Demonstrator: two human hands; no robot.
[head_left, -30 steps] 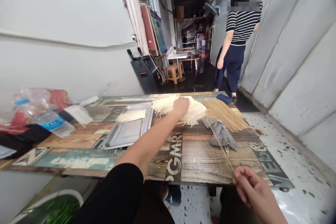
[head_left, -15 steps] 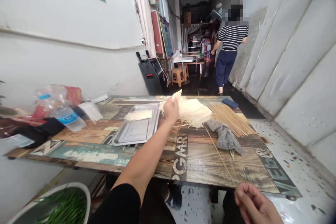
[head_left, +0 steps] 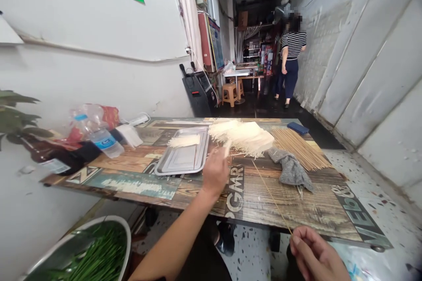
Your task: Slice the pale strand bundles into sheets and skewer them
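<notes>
My left hand [head_left: 216, 171] hovers over the table's middle, fingers pinched on a small pale strip of the stringy white food. The large heap of white strands [head_left: 244, 136] lies just beyond it. My right hand [head_left: 314, 252] is below the table's near edge, closed on the end of a thin bamboo skewer [head_left: 270, 193] that slants up across the tabletop. A bundle of bamboo skewers [head_left: 303, 149] lies at the right, beside a grey rag [head_left: 290, 169]. A steel tray [head_left: 184, 160] with a small portion of white strands [head_left: 184, 140] sits left of my left hand.
The patterned wooden table [head_left: 138, 182] stands against a white wall. A water bottle [head_left: 100, 138] and bags lie at its left end, a dark blue case [head_left: 297, 128] at the far right. A bowl of green chives [head_left: 95, 257] sits below. A person in a striped top [head_left: 292, 59] stands far down the corridor.
My left hand has lifted a small strip off the white heap and drawn it back toward me. The person in the striped top has walked farther away. My view shifted left.
</notes>
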